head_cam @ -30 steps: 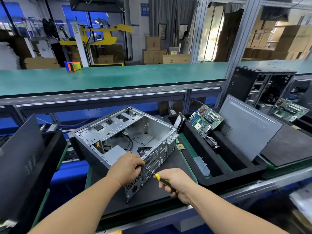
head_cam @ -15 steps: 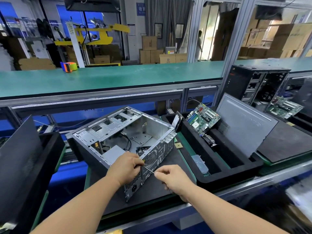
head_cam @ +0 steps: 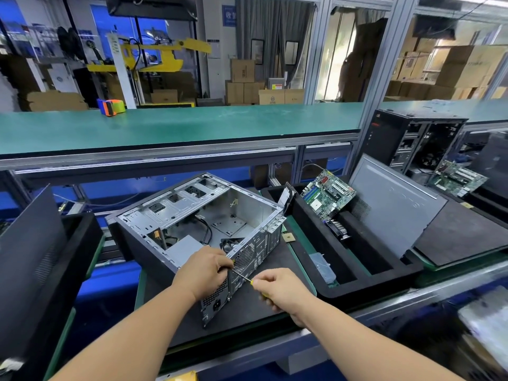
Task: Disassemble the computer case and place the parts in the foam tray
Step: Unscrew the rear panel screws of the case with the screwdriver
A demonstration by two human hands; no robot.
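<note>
A: Hands?
B: Left hand [head_cam: 204,270] curled over the computer case [head_cam: 198,232] rear edge, on the black mat [head_cam: 275,270]. Right hand [head_cam: 280,291] wrapped round the screwdriver [head_cam: 247,279], tip at the rear panel.
A: Around?
B: Foam tray [head_cam: 365,279] right beside, holding motherboard [head_cam: 327,196]; side panel [head_cam: 393,204] leaning against it.

L hand [head_cam: 204,273] fingers curled, pinching; R hand [head_cam: 280,290] gripping, arms extended.
</note>
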